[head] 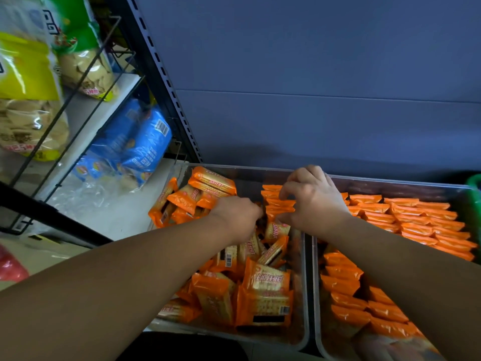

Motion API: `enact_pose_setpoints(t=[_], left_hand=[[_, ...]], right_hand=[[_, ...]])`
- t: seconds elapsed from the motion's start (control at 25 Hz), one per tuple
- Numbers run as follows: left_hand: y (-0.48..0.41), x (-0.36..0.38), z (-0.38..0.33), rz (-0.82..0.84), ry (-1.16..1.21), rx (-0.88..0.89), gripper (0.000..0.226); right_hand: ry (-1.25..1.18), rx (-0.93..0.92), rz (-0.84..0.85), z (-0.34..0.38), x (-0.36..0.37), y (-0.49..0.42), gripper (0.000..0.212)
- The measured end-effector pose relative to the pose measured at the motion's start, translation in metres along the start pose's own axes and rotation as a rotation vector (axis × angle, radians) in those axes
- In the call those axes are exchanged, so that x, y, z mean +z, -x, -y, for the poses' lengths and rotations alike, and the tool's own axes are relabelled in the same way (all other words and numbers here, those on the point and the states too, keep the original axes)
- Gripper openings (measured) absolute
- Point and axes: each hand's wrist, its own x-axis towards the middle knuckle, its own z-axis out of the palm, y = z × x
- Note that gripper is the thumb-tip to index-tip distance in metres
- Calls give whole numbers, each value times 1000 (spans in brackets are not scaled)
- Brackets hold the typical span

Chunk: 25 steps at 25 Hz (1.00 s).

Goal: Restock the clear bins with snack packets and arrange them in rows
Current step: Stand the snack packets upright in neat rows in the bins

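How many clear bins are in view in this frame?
2. The left bin holds mostly loose, jumbled orange packets. The right bin, directly beside it, holds them in rows. More bins may lie out of frame.

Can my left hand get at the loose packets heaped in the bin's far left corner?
Probably yes: the left hand sits right beside that heap, the bin is open on top, and nothing covers it.

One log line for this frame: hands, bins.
left hand in left bin, grip hidden | right hand pinches upright packets at back | right bin in rows
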Motion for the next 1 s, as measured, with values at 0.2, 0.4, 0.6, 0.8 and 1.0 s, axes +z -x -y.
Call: enact_pose_setpoints(t=[0.2, 0.4, 0.6, 0.8, 1.0], left_hand=[[31, -20, 14, -329, 271, -114, 20], [54, -54, 36, -546, 987, -274, 17], [54, -50, 28, -321, 1501, -276, 23], [42, -50, 12, -227, 1557, -131, 18], [22, -15, 13, -143, 743, -79, 19]], right_hand=[[-152, 1, 10, 1, -10, 1, 41], [-796, 147, 44, 15, -36, 9, 53], [-1314, 361, 172, 8, -53, 21, 61], [-1461, 442, 64, -3, -56, 22, 53], [-1192, 374, -33, -17, -57, 27, 28]])
